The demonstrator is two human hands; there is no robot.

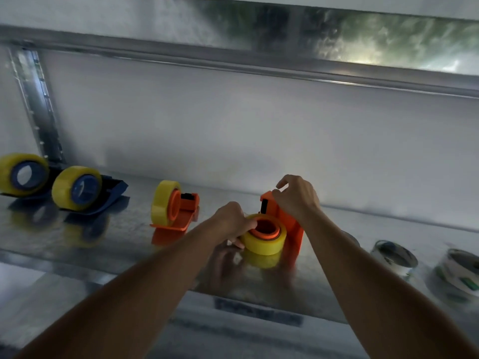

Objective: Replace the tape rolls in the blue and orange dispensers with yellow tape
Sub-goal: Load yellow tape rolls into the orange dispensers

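Note:
An orange dispenser (290, 224) lies on its side on the metal shelf (124, 229), a yellow tape roll (264, 240) seated on its orange hub. My left hand (230, 220) grips the roll's left edge, thumb at the hub. My right hand (298, 196) holds the dispenser's cutter end from above. To the left stands a second orange dispenser (178, 208) with yellow tape. Two blue dispensers (24, 174) (83, 189) at far left also carry yellow rolls.
Two whitish used tape rolls (395, 257) (458, 274) lie on the shelf at the right. A metal upright (36, 104) rises at back left and another shelf (233, 50) hangs overhead. A label (259, 310) sits on the shelf's front edge.

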